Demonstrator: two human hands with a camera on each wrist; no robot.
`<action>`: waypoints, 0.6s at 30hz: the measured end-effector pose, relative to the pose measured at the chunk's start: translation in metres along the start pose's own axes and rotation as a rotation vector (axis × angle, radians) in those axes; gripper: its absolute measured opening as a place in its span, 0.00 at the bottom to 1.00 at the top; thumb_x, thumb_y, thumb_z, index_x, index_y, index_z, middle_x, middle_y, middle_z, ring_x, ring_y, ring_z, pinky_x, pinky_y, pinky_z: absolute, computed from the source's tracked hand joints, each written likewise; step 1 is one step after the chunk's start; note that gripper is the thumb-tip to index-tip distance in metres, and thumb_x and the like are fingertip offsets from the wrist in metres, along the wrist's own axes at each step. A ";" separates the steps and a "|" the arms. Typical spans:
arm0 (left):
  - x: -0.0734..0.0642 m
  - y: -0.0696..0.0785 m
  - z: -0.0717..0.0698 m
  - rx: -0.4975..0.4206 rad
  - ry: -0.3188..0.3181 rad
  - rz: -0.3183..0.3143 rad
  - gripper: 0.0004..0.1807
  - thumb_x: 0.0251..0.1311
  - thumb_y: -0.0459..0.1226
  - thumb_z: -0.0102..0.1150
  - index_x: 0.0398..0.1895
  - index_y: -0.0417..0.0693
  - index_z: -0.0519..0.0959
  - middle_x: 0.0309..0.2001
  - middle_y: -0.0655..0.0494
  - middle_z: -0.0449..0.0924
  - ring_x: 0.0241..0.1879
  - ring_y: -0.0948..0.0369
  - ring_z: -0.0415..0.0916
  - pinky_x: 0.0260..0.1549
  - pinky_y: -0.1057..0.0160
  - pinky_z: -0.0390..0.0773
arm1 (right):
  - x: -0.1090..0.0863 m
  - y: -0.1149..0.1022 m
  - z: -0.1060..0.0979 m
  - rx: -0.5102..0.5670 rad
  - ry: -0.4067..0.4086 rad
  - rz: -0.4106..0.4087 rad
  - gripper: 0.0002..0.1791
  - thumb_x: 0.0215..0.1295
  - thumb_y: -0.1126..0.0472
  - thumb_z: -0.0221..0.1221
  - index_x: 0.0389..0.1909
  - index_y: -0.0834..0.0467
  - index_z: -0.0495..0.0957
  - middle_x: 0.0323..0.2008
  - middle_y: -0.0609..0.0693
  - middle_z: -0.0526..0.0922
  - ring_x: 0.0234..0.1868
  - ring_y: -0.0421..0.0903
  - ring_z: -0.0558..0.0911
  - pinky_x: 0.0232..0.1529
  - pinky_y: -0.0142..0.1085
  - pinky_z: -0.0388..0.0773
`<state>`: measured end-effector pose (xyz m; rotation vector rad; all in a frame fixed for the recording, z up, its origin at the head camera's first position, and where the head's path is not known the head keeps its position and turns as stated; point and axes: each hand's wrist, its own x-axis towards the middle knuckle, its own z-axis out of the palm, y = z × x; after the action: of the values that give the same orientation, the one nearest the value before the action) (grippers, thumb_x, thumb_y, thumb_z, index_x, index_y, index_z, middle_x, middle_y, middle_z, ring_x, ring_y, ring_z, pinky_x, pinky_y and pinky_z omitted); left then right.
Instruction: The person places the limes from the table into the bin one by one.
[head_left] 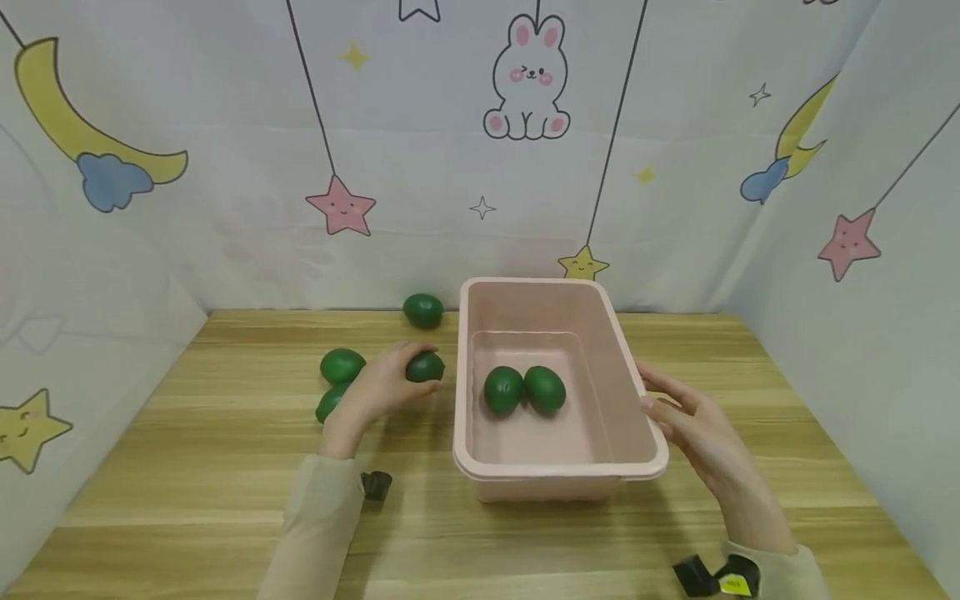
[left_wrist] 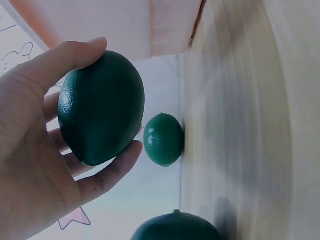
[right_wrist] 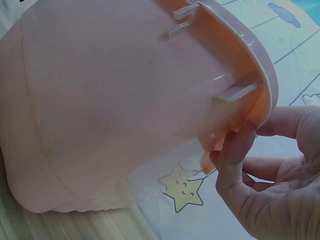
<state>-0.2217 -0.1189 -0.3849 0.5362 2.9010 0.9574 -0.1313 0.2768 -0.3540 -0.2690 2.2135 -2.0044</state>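
My left hand (head_left: 382,385) holds a dark green lime (head_left: 425,367) between thumb and fingers, just left of the pink plastic bin (head_left: 534,468). In the left wrist view this held lime (left_wrist: 102,107) appears raised off the table. Two more limes lie side by side on the bin's floor, a left lime (head_left: 503,390) and a right lime (head_left: 545,389). My right hand (head_left: 701,429) pinches the bin's right rim, and the right wrist view shows thumb and fingers on the rim (right_wrist: 265,95) from outside.
One lime (head_left: 423,310) lies at the table's back edge. Beside my left hand lie an upper lime (head_left: 342,366) and a lower lime (head_left: 330,403), partly hidden by the hand. A patterned cloth (head_left: 420,150) hangs behind the wooden table (head_left: 187,467) and along both sides.
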 end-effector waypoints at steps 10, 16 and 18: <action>0.001 0.007 -0.013 -0.012 0.045 0.042 0.31 0.56 0.46 0.65 0.62 0.47 0.71 0.62 0.44 0.74 0.61 0.45 0.71 0.59 0.44 0.72 | -0.001 0.000 0.000 0.002 0.015 0.007 0.30 0.71 0.63 0.51 0.71 0.68 0.55 0.55 0.43 0.73 0.48 0.35 0.82 0.46 0.29 0.81; 0.003 0.013 -0.018 0.010 0.057 0.036 0.30 0.56 0.46 0.65 0.62 0.48 0.71 0.62 0.45 0.74 0.60 0.46 0.72 0.57 0.44 0.73 | -0.001 -0.001 -0.001 -0.009 0.014 -0.004 0.30 0.71 0.63 0.51 0.71 0.69 0.55 0.55 0.43 0.74 0.47 0.36 0.82 0.46 0.28 0.81; 0.004 0.015 -0.019 0.017 0.060 0.037 0.30 0.56 0.47 0.65 0.62 0.50 0.72 0.61 0.45 0.74 0.59 0.47 0.73 0.56 0.44 0.74 | -0.001 -0.001 -0.001 -0.008 0.011 -0.002 0.30 0.71 0.64 0.51 0.71 0.69 0.55 0.55 0.43 0.74 0.48 0.35 0.82 0.46 0.28 0.80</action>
<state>-0.2236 -0.1171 -0.3603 0.5733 2.9645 0.9714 -0.1305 0.2781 -0.3529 -0.2619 2.2298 -2.0033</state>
